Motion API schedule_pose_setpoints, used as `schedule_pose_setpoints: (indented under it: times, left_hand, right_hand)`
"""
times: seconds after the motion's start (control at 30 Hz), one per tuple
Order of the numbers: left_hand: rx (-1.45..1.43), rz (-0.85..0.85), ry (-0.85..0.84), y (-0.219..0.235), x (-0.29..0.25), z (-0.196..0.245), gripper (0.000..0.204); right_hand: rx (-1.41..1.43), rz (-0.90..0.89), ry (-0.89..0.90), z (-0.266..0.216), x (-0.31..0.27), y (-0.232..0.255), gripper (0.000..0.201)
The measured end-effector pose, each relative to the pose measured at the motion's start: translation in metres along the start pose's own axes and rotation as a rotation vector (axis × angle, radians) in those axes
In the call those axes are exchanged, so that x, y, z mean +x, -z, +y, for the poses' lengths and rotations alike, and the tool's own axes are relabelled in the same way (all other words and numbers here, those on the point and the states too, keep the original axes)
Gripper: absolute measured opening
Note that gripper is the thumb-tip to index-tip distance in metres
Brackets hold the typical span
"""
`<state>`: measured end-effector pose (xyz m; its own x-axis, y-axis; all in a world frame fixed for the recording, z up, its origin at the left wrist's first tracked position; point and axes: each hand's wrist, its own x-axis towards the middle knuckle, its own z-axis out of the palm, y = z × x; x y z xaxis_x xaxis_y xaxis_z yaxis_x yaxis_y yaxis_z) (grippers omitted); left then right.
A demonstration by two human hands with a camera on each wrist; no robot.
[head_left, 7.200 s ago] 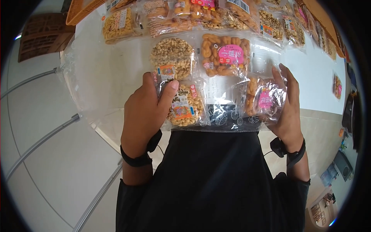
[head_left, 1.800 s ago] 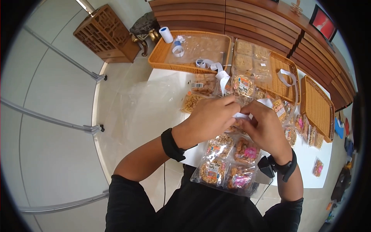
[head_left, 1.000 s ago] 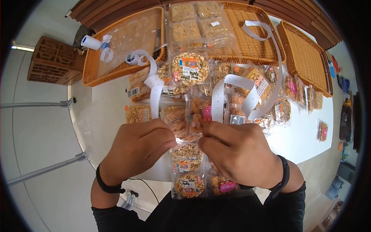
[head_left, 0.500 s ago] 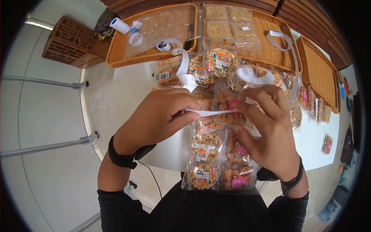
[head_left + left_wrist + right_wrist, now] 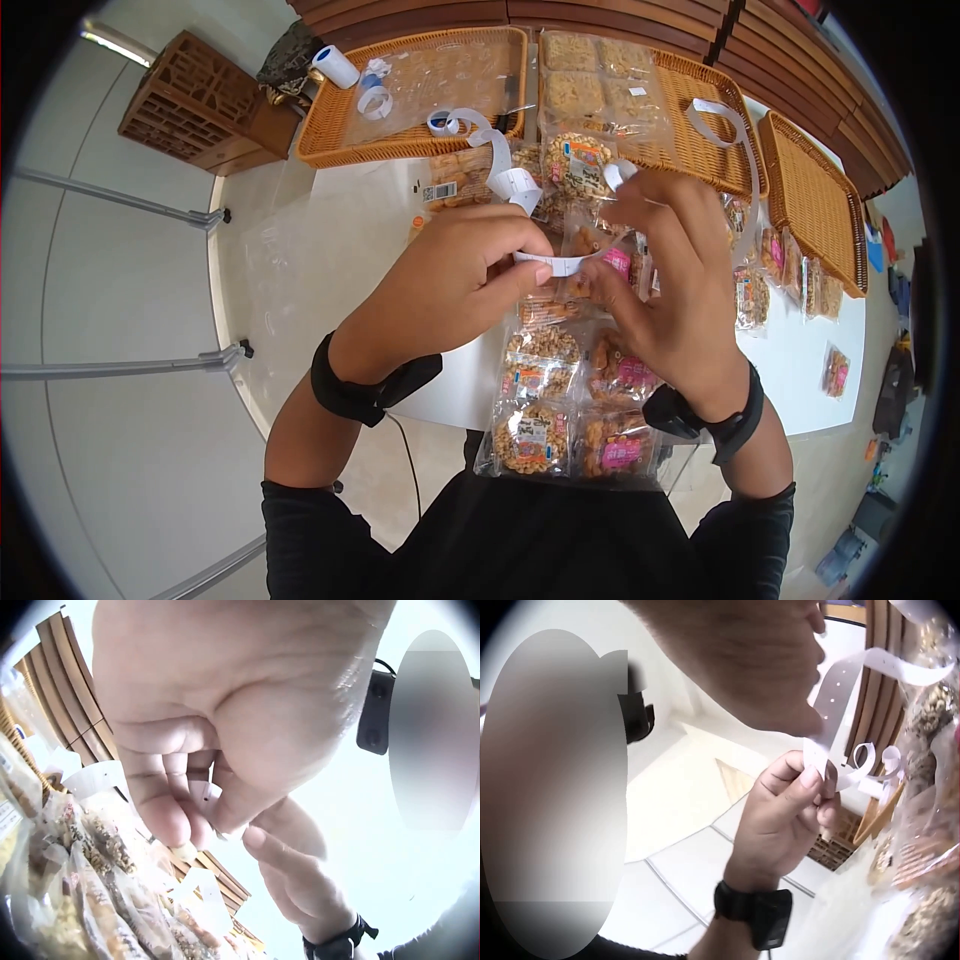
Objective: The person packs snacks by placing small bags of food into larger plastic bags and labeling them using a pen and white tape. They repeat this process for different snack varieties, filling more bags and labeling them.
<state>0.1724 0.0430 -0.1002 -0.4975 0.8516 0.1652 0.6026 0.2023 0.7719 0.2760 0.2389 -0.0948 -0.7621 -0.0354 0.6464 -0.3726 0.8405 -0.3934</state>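
Note:
My left hand point(image 5: 450, 275) pinches a strip of white paper labels point(image 5: 563, 266) between thumb and index finger. The strip runs right and up toward my right hand point(image 5: 680, 280), whose thumb is beside it and whose fingers are held apart. In the right wrist view, the dotted strip point(image 5: 836, 694) rises from the left fingertips and passes behind the right thumb. The left wrist view shows the right thumb point(image 5: 256, 838) close to the left thumb tip. Below both hands lies a clear plastic bag point(image 5: 487, 462) with several round nut cakes point(image 5: 535, 440) and pink-labelled fried dough twists point(image 5: 615, 450).
More snack packs point(image 5: 575, 165) are spread behind the hands. Three wicker baskets stand along the back: the left one point(image 5: 310, 150) holds a white roll point(image 5: 335, 66), the middle one point(image 5: 690, 140) large packs, and the right one point(image 5: 820, 200). A single pack point(image 5: 836, 370) lies far right.
The head view has tilted up from the bag to the whole table. Both hands left the packs and came together at the label strip. Most recently, the right hand moved up beside the strip, fingers spread.

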Motion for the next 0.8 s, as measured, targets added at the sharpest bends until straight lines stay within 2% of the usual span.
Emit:
schedule_pose_setpoints:
  times: [0.03, 0.13, 0.2, 0.3, 0.37, 0.5, 0.57, 0.67, 0.73, 0.8]
  left_hand:
    - [-0.047, -0.004, 0.072, 0.0, 0.0, 0.002, 0.011]
    - [-0.198, -0.004, 0.273, -0.002, 0.002, 0.007, 0.012]
    - [-0.308, 0.016, 0.384, -0.003, 0.004, 0.007, 0.013]
    - [-0.539, -0.023, 0.362, 0.0, 0.008, 0.015, 0.015]
    - [-0.51, -0.02, 0.308, -0.004, 0.009, 0.011, 0.015]
    - [-0.445, -0.039, 0.27, -0.006, 0.009, 0.012, 0.016]
    - [-0.423, 0.021, 0.269, -0.01, 0.009, 0.011, 0.018]
    - [-0.268, 0.071, 0.273, -0.009, 0.008, 0.007, 0.019]
    - [-0.117, 0.124, 0.241, -0.01, 0.006, -0.001, 0.02]
    - [-0.04, 0.078, 0.267, -0.007, 0.001, -0.005, 0.018]
  right_hand:
    - [-0.036, 0.054, 0.039, -0.002, 0.0, 0.001, 0.019]
    - [-0.062, 0.012, 0.179, 0.003, -0.01, -0.003, 0.022]
    - [-0.076, -0.035, 0.142, 0.004, -0.015, -0.006, 0.022]
    - [-0.012, -0.087, 0.063, 0.002, -0.012, -0.007, 0.019]
    - [0.072, -0.122, 0.007, 0.003, -0.009, -0.006, 0.016]
    - [0.253, -0.139, -0.129, 0.014, -0.01, -0.005, 0.012]
    - [0.315, -0.133, -0.208, 0.019, -0.012, -0.003, 0.011]
    - [0.505, -0.162, -0.518, 0.02, -0.021, 0.011, 0.01]
    - [0.701, -0.103, -0.611, 0.031, -0.038, 0.018, 0.009]
    - [0.858, -0.069, -0.75, 0.033, -0.057, 0.028, 0.008]
